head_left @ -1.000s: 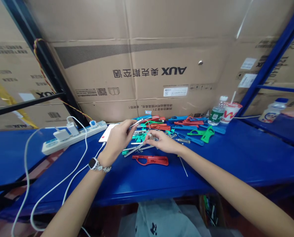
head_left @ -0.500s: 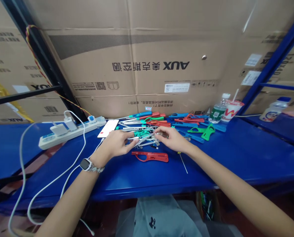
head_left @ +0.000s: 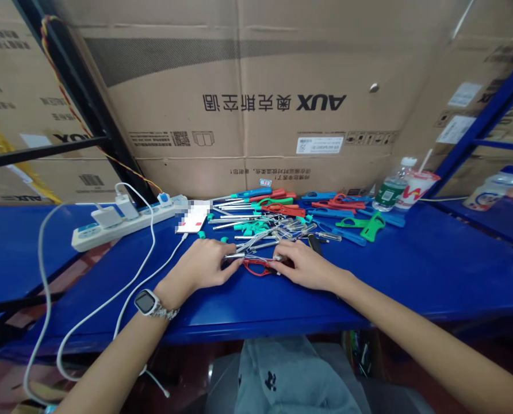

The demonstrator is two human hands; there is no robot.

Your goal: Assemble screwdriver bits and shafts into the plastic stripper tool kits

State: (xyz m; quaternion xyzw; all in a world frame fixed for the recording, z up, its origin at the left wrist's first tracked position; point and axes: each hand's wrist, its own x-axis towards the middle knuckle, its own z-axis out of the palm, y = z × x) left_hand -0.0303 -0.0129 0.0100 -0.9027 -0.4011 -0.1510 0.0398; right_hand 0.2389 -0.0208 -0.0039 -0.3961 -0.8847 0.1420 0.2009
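Note:
My left hand (head_left: 209,261) pinches a thin silver metal tube (head_left: 236,255) between thumb and fingers. Thin wires run from it toward my right hand (head_left: 303,264), whose fingers are closed on a small clear part at the wire end, mostly hidden. Both hands are low over a red lighter casing (head_left: 259,270) with a trigger loop, partly covered by my fingers. Just beyond them lies a pile of clear lighter inserts (head_left: 288,230) with wires and metal tubes. Small green plastic pieces (head_left: 252,229) are heaped beside it. A dark-handled screwdriver (head_left: 314,244) lies by my right hand.
Blue, red and green lighter casings (head_left: 347,213) lie at the back right. A water bottle (head_left: 392,187) and a cup with a straw (head_left: 418,190) stand further right. At left are a phone (head_left: 194,218), white cables and a power strip (head_left: 84,236). Cardboard boxes (head_left: 278,52) rise behind.
Both hands have come away from the pile, nearer the table's front edge and over the red casing. A metal tube with wires now stretches between them. The view has shifted slightly.

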